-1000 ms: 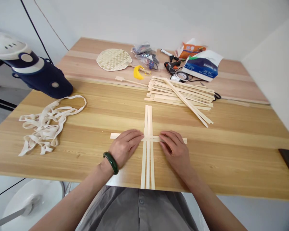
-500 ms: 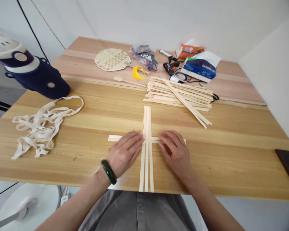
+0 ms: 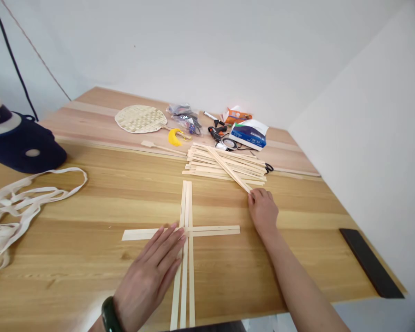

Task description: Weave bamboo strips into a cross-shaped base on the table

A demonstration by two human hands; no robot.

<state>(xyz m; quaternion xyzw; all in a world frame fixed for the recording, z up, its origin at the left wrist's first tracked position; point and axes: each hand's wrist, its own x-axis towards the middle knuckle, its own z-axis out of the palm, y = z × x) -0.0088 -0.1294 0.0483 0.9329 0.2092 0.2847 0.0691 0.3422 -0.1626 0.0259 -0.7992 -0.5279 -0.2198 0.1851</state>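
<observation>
Pale flat bamboo strips [image 3: 192, 286] lie crossed on the wooden table, three running lengthwise and a narrow pair [image 3: 216, 230] going across them. My left hand [image 3: 152, 267], a dark green bangle at its wrist, rests flat with fingers stretched out over the left side of the crossing. Farther right, my right hand [image 3: 263, 211] has its fingers closed on the near end of loose bamboo strips [image 3: 230, 170]. Those strips slant over a pile of similar strips [image 3: 224, 162]; their gripped tips are hidden by the fingers.
White cloth tape [image 3: 34, 203] lies tangled at left, near a dark blue object [image 3: 24, 143]. Behind are a woven fan [image 3: 141, 119], a yellow crescent piece [image 3: 174, 137], a glue gun [image 3: 217, 133], scissors [image 3: 269, 168] and a tissue box [image 3: 249, 134]. A dark flat object [image 3: 371, 263] sits right.
My right hand has left the crosswise strips and moved forward to take the loose strips' end at the pile. My left hand stays at the crossing. The view has shifted right and up.
</observation>
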